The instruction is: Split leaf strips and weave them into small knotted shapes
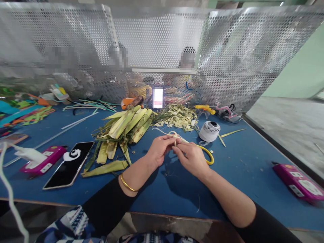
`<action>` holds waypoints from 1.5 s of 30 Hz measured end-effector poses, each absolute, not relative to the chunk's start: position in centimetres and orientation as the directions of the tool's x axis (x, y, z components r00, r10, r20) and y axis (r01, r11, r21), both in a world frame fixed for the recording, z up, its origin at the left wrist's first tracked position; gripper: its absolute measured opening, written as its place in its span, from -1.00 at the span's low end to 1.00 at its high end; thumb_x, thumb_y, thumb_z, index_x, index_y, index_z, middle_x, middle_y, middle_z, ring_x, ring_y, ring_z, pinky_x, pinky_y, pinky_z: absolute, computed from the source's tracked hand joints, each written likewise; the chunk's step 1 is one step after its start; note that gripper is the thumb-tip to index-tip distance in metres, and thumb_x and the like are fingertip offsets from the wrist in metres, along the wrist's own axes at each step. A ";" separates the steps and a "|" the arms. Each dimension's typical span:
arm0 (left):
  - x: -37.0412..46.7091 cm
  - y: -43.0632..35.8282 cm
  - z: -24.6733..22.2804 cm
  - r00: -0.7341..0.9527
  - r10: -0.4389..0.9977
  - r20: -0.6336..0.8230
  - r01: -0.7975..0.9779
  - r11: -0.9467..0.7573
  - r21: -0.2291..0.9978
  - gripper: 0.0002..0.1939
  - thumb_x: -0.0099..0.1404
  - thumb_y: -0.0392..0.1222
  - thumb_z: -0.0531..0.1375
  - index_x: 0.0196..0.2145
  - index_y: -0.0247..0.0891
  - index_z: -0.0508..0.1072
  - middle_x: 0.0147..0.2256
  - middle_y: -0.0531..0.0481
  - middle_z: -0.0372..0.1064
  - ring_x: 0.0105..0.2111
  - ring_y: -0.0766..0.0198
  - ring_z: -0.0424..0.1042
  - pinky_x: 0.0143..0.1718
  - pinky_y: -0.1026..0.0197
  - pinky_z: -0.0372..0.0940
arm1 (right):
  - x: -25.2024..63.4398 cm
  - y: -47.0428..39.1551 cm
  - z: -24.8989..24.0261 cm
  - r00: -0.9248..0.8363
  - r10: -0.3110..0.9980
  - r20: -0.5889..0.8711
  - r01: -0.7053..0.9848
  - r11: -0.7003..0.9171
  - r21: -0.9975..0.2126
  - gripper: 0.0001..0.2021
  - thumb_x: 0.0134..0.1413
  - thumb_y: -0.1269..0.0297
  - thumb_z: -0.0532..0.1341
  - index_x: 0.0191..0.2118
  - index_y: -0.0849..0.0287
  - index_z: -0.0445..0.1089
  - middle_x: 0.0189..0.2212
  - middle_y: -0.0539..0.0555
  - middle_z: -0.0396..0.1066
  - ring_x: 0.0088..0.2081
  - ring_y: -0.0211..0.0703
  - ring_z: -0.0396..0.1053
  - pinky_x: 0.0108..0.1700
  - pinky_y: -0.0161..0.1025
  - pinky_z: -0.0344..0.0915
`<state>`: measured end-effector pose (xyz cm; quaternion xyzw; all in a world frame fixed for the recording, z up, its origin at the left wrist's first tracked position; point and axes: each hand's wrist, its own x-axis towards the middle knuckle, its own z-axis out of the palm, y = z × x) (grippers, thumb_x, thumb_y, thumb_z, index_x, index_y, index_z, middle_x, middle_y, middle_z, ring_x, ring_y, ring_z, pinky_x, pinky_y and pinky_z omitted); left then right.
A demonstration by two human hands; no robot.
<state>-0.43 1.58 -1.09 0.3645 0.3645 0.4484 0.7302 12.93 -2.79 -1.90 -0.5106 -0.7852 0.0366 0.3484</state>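
My left hand (160,146) and my right hand (191,157) meet above the middle of the blue table (227,182). Both are closed on a thin pale husk strip (175,139), pinched between the fingertips; part of it is hidden by the fingers. A loose end sticks out to the upper left. Beside my right hand shows a yellow loop handle (210,156), the rest of that tool hidden under the hand. Just beyond it stands a spool of white thread (209,131). Left of my left hand lies a pile of green-yellow corn husks (129,125).
Shredded husk pieces (178,116) are heaped at the back, near a lit phone (158,97). Leftward lie a dark phone (71,165) and a magenta power strip (45,160); another power strip (298,182) sits at right. A perforated metal screen (157,37) closes the far side, people behind it.
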 end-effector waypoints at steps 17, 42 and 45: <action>-0.5 1.7 -1.4 0.256 0.964 -0.072 -0.196 0.125 0.973 -0.75 0.00 -0.10 0.33 -0.55 -0.32 0.38 -0.58 0.08 0.33 -0.63 0.46 0.23 -0.59 0.36 0.16 | 14.3 -2.2 -0.7 -0.161 0.873 0.461 0.791 0.394 -0.469 -0.68 0.19 0.23 0.04 -0.58 0.12 0.26 -0.63 -0.01 0.32 -0.50 -0.21 0.25 -0.30 -0.26 0.10; -0.2 0.8 -1.3 0.415 0.899 -0.139 0.027 0.141 0.990 -0.78 0.07 -0.08 0.28 -0.52 -0.33 0.49 -0.65 0.08 0.26 -0.69 0.47 0.16 -0.67 0.37 0.05 | 13.9 -0.7 -2.3 0.221 0.974 0.055 -0.146 0.089 -0.985 -0.72 -0.30 0.11 0.37 -0.62 0.17 0.32 -0.70 -0.10 0.21 -0.60 -0.34 0.09 -0.50 -0.32 0.07; -0.2 0.7 -1.2 0.414 0.897 -0.155 0.017 0.163 0.986 -0.78 0.04 -0.10 0.32 -0.55 -0.34 0.48 -0.64 0.07 0.29 -0.69 0.47 0.17 -0.66 0.37 0.07 | 14.2 -0.5 -2.5 0.263 0.954 0.144 0.003 0.148 -0.989 -0.73 -0.19 0.09 0.30 -0.61 0.16 0.29 -0.69 -0.11 0.18 -0.59 -0.32 0.09 -0.48 -0.30 0.06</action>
